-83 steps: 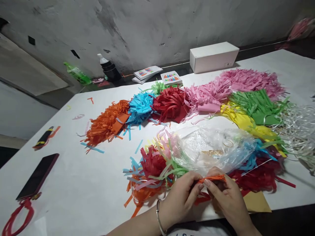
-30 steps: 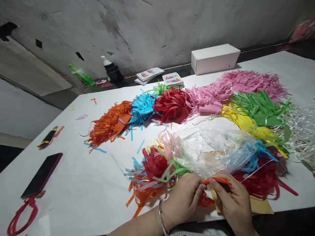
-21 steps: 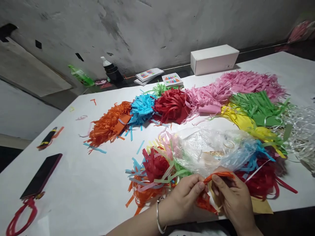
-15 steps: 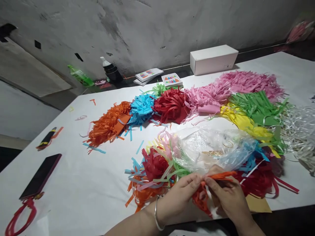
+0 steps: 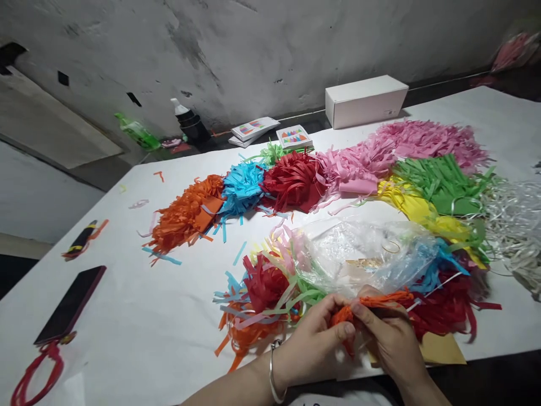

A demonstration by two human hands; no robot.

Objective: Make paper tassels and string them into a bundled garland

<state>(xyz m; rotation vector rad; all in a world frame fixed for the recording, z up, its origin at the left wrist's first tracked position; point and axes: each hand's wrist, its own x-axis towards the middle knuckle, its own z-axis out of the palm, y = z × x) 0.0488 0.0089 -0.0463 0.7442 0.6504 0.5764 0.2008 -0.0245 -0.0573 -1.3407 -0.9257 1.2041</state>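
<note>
Between both hands, near the table's front edge, is an orange paper tassel (image 5: 382, 299). My left hand (image 5: 315, 341), with a silver bangle at the wrist, is closed on its left part, thumb and fingers pinching. My right hand (image 5: 391, 335) pinches its middle, and twisted orange strands stick out to the right over the fingers. Just beyond the hands lies a clear plastic bag (image 5: 338, 251). To their left is a loose pile with red tassel paper (image 5: 266, 282) and orange strips (image 5: 243, 332). Dark red fringe (image 5: 443, 307) lies right of my right hand.
A row of fringed paper bundles crosses the table, from orange (image 5: 188, 214) to pink (image 5: 431, 144). White ribbon (image 5: 513, 225) is heaped at right. A phone (image 5: 70, 304) lies at left. At the back stand a white box (image 5: 367, 101) and a green bottle (image 5: 137, 132).
My left fingers have folded around the orange tassel's hanging part, which has been drawn up into the hand. The right hand keeps its pinch. Blue and dark red fringe at right has shifted slightly.
</note>
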